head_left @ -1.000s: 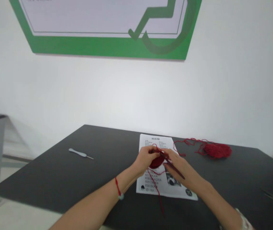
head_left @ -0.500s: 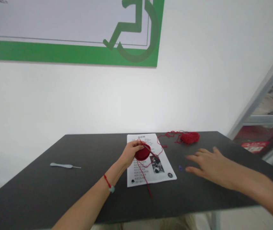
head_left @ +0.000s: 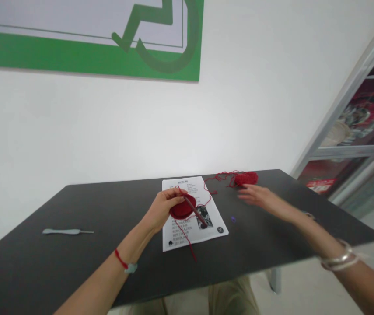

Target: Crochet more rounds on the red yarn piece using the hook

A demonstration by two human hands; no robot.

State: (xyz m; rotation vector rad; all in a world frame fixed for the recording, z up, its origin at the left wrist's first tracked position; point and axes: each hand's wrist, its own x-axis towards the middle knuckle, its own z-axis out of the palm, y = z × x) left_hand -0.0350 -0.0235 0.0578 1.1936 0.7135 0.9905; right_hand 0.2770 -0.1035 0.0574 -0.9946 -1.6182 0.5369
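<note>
My left hand (head_left: 163, 208) is closed on a round dark-red crochet piece (head_left: 182, 209), pinching it at its upper left edge above a printed sheet. A slim reddish-brown stick (head_left: 196, 211), which looks like a crochet hook, slants down to the right across the piece from my fingers. A loose red strand hangs below, and another runs over the paper to a red yarn ball (head_left: 246, 178) at the back. My right hand (head_left: 267, 202) is in the air just in front of the yarn ball, fingers stretched out and blurred, with nothing visible in it.
The printed sheet (head_left: 218, 221) with text and a photo lies mid-table. To the left rests a tool with a pale grey handle (head_left: 62, 231) and thin metal shaft. A small purple item (head_left: 233, 219) sits right of the paper. Behind the black table (head_left: 114, 271) rises a white wall.
My right hand has moved back toward the yarn ball, its spread fingers drawing closer together. The view has turned slightly to the right. My left hand still holds the crochet piece.
</note>
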